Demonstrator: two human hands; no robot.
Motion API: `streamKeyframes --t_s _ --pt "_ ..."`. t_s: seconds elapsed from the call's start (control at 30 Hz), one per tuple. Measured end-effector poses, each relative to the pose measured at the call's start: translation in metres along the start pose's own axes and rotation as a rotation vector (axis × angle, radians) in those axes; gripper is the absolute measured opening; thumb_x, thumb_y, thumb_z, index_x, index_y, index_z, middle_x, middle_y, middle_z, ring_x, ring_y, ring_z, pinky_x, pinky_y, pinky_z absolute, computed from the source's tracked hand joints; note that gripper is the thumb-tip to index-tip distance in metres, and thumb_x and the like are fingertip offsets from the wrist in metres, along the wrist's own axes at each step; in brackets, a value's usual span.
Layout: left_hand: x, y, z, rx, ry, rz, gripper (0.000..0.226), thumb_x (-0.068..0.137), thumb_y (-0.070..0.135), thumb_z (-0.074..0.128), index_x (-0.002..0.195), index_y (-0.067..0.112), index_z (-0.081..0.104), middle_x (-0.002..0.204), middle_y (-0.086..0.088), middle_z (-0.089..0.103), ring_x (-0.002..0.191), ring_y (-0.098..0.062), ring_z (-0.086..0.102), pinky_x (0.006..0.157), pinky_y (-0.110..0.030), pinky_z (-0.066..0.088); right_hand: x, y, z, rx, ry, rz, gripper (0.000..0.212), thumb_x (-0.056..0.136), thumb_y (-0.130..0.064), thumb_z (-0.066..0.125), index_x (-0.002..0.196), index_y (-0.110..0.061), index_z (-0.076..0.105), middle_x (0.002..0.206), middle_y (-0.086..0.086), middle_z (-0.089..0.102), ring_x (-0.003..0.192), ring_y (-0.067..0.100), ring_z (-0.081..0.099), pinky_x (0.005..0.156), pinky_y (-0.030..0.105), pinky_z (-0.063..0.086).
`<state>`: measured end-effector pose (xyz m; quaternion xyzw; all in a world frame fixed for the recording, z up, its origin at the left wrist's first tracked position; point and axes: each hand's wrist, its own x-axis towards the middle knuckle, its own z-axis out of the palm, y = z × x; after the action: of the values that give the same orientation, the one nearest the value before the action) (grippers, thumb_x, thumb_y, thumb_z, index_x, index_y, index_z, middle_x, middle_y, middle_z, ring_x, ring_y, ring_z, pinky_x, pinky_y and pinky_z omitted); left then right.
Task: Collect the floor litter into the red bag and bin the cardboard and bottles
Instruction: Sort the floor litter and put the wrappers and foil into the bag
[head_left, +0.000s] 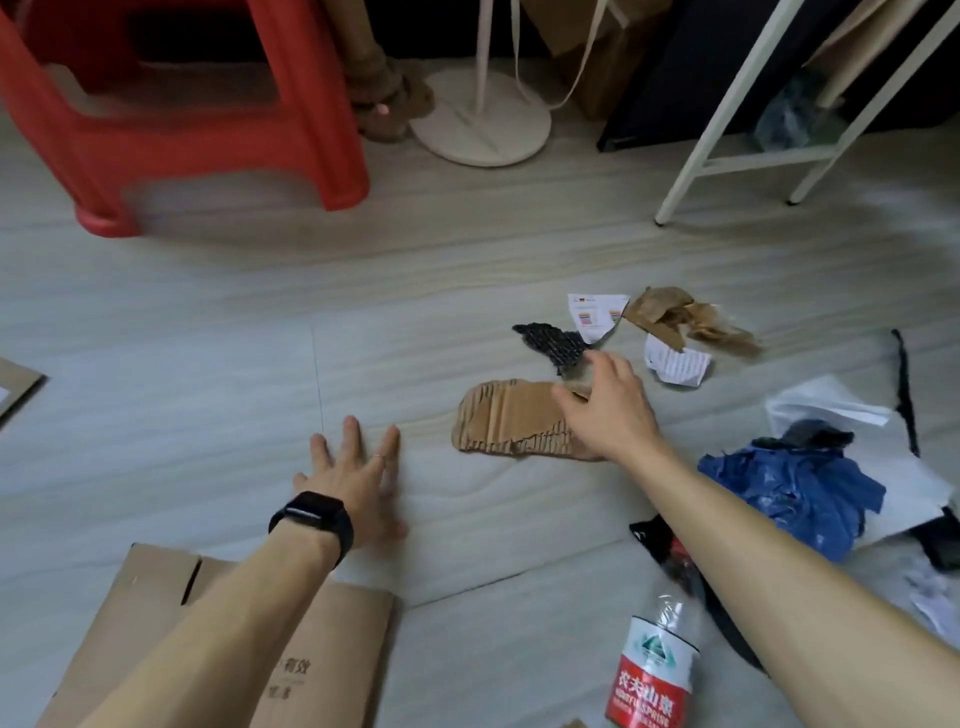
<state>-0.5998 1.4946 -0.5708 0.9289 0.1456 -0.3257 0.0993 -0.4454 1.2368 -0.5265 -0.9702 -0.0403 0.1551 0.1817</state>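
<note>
**Tan, Black, Blue, Red**

The cardboard (511, 421) is tan, ribbed in stripes. Just beyond it lie a black dimpled scrap (550, 343), a white slip (595, 314) with rainbow bars and brown paper (680, 317). Right of it is blue plastic (789, 488). Nearer than it is a bottle (652, 680) labelled red and white. Beyond it, leftward, stands a red stool (208, 130). The floor (208, 322) is pale grey wood grain.

Between our hands (358, 480) the floor (208, 338); torn cardboard (506, 418) under our right hand (610, 410), bottle (657, 670) below it.
</note>
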Motion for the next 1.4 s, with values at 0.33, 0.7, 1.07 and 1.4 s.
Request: streamKeyframes --t_s 0.33,0.7,1.07,1.4 --pt "0.011 -0.006 0.009 -0.074 -0.022 0.006 0.118 0.074 0.067 0.071 0.150 0.049 -0.018 0.160 -0.002 -0.031 0.146 -0.047 -0.019 0.113 -0.059 0.030 0.103 -0.005 0.030 -0.156 0.019 0.077 0.062 0.096 -0.041 0.057 0.150 -0.016 0.042 0.148 0.016 0.045 0.134 0.038 0.041 0.110 0.039 0.032" --pt "-0.001 -0.028 -0.018 -0.229 -0.105 0.095 0.100 0.078 0.059 0.071 0.156 0.043 0.010 0.166 0.007 -0.010 0.153 -0.029 -0.004 0.116 -0.047 0.029 0.029 -0.107 0.061 -0.015 -0.005 -0.295 0.024 0.094 -0.027 0.062 0.114 -0.026 0.075 0.120 0.010 0.072 0.114 0.035 0.062 0.095 0.037 0.049" --pt "-0.145 -0.280 0.038 -0.416 0.554 -0.652 0.050 0.093 0.027 0.053 0.142 0.025 0.046 0.146 -0.006 0.043 0.134 -0.028 0.040 0.106 -0.045 0.042 -0.132 -0.256 0.163 0.083 -0.232 -0.853 0.021 0.095 -0.026 0.065 0.082 -0.010 0.069 0.077 0.010 0.066 0.075 0.033 0.061 0.066 0.035 0.040" --pt "-0.203 -0.341 0.132 -0.199 0.150 -0.707 0.073 0.092 0.069 0.039 0.153 0.049 0.005 0.162 -0.016 0.018 0.151 -0.029 0.016 0.118 -0.058 0.001 -0.209 -0.269 0.233 -0.391 -0.407 -1.138 0.022 0.101 -0.028 0.055 0.095 -0.007 0.059 0.091 0.009 0.061 0.085 0.034 0.062 0.058 0.038 0.050"
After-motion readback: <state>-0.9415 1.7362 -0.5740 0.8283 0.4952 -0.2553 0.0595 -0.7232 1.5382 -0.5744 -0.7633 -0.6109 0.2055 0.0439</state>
